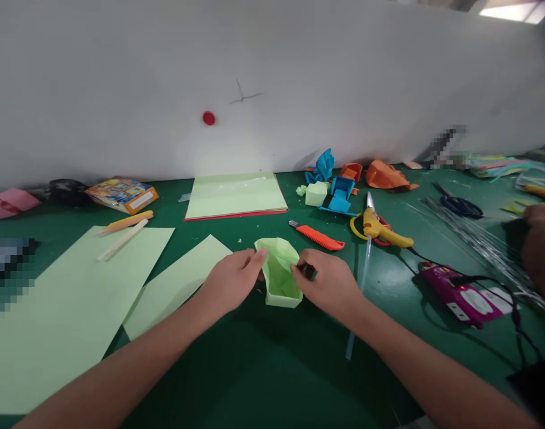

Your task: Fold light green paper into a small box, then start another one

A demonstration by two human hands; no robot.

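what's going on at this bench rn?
A person is holding a small light-green paper box above the green tabletop, its open side up. The left hand grips its left edge and the right hand its right edge. An orange cutter and a yellow glue gun lie beyond, neither one held. A large light-green sheet lies to the left.

Right hand (329, 277): some fingertips curled out of sight at green paper box (281, 271). Translucent stick (367, 265): partly hidden by right forearm (388, 339). Large green sheet (71, 310): cut off, left edge. Dark-edged object (6, 262): cut off, pixelated. Another person's hand (542, 250): blurred, cut off, right edge. Desk (254, 381) specks (239, 241): too small to identify.
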